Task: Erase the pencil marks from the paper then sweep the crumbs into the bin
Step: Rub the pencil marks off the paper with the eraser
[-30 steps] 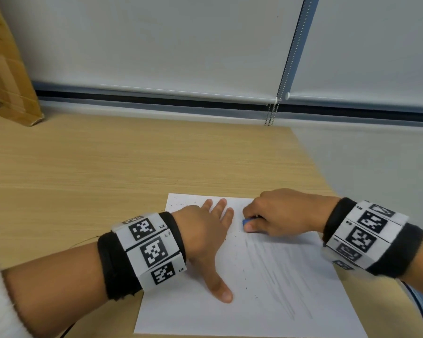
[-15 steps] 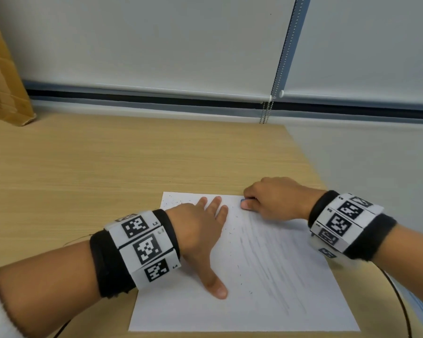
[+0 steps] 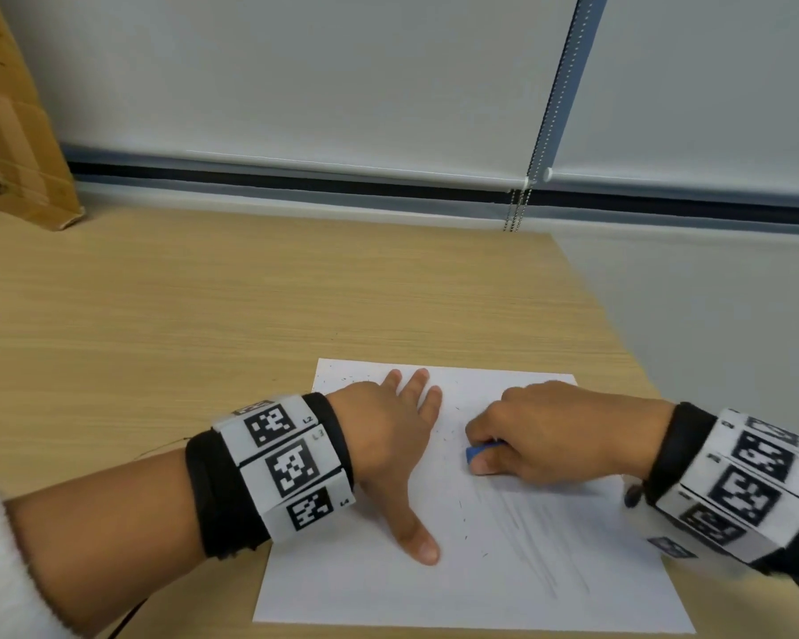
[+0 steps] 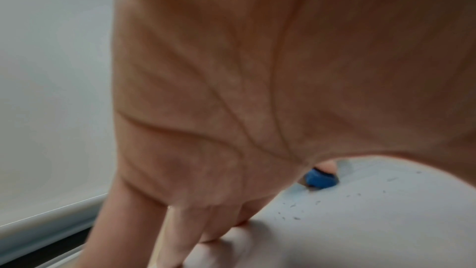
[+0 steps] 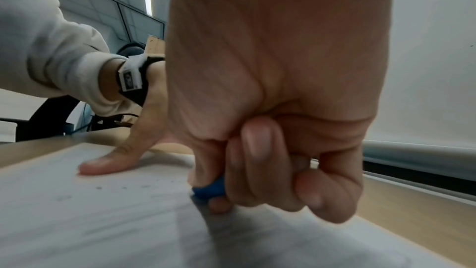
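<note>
A white sheet of paper (image 3: 370, 592) lies on the wooden table near its front right corner. Grey pencil marks (image 3: 540, 551) streak its right half, and dark crumbs (image 3: 448, 435) dot the upper part. My left hand (image 3: 397, 435) lies flat on the paper's left side with fingers spread and the thumb pointing toward me. My right hand (image 3: 540, 440) grips a small blue eraser (image 3: 478, 452) and presses it to the paper. The eraser (image 5: 210, 187) shows between thumb and curled fingers in the right wrist view, and the eraser (image 4: 320, 179) also appears under my left palm.
The table's right edge (image 3: 619, 343) runs close beside the paper. A cardboard box (image 3: 15, 131) stands at the far left. White roller blinds with a bead chain (image 3: 517, 209) hang behind the table. No bin is in view.
My right hand has drawn the eraser back toward me and to the left from the paper's top edge, where it was half a second ago. The left hand has kept still.
</note>
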Demonstrator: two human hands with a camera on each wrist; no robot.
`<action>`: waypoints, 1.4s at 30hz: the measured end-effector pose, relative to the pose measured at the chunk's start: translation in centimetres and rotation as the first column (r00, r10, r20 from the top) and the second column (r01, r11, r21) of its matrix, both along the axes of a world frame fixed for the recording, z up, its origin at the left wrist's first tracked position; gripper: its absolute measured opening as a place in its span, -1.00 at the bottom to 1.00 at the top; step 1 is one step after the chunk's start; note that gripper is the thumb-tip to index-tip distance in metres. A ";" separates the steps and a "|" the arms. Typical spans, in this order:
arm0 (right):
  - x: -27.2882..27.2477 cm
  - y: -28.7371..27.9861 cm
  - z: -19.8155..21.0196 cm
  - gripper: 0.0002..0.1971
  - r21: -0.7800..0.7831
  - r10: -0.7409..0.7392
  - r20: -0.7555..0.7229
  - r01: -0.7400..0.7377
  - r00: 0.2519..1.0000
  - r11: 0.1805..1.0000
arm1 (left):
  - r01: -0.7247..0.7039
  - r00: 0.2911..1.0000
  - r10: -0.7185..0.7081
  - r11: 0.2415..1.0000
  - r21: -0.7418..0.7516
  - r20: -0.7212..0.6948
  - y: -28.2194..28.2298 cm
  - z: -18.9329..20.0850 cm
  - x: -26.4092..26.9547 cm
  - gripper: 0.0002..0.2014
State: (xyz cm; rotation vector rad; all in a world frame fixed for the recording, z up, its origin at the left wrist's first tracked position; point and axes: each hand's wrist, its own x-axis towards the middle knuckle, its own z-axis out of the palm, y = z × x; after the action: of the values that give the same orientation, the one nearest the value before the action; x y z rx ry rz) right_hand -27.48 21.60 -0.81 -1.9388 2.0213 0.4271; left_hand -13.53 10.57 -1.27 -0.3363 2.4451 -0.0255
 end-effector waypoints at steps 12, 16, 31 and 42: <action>0.3 -0.4 0.2 -0.64 -0.089 0.052 -0.112 -0.062 0.992 0.994 | -0.015 1.000 0.015 1.000 0.005 -0.002 0.0 -0.2 0.0 0.47; 0.0 -0.9 -0.1 -0.68 -0.145 -0.008 -0.130 -0.011 0.991 0.989 | -0.021 1.000 0.021 1.000 0.005 0.001 -0.1 -0.1 0.0 0.47; 1.7 3.1 0.7 -0.70 0.001 0.214 -0.070 -0.214 0.974 0.977 | -0.025 0.999 0.025 1.000 -0.001 0.025 0.1 0.1 -0.1 0.46; 2.4 3.5 0.5 -0.72 -0.028 0.244 -0.074 -0.246 0.967 0.969 | -0.026 0.999 0.026 1.000 -0.007 0.036 0.3 0.4 -0.1 0.45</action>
State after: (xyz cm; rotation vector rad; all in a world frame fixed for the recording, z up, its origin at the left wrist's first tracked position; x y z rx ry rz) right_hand -25.06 25.09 -0.35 -2.2368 1.8465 0.5247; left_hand -13.64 10.84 -0.87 -0.3677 2.4046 -0.0285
